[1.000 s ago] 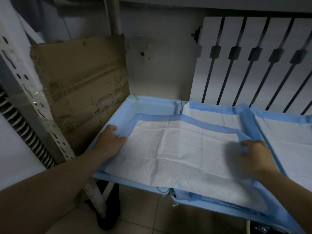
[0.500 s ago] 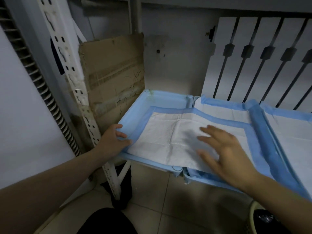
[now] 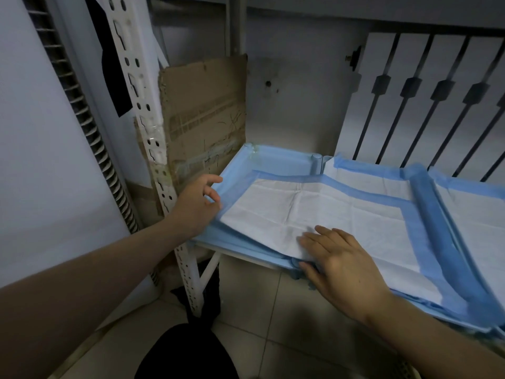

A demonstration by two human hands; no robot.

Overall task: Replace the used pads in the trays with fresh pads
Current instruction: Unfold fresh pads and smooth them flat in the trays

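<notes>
Currently fresh pad (image 3: 314, 214) laid in leftmost blue tray (image 3: 276, 160), right part overlapping neighbouring pad (image 3: 369, 181). Right hand (image 3: 344, 266) pressed flat on near edge, grip open, nothing held. Left hand (image 3: 198, 206) at left border; grip cannot be told. Step judged: positioning. Next: pad to be shifted left, squared.

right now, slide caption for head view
Left hand at the edge, right hand flat on a white pad over the blue tray.

A single view, worn on the head, wide-angle, so edges bow. It looks forward and down from above the near edge of the tray (image 3: 281, 160), close in, with the floor (image 3: 259, 310) at the bottom, the post (image 3: 153, 149) left and the wall (image 3: 295, 105) behind
</notes>
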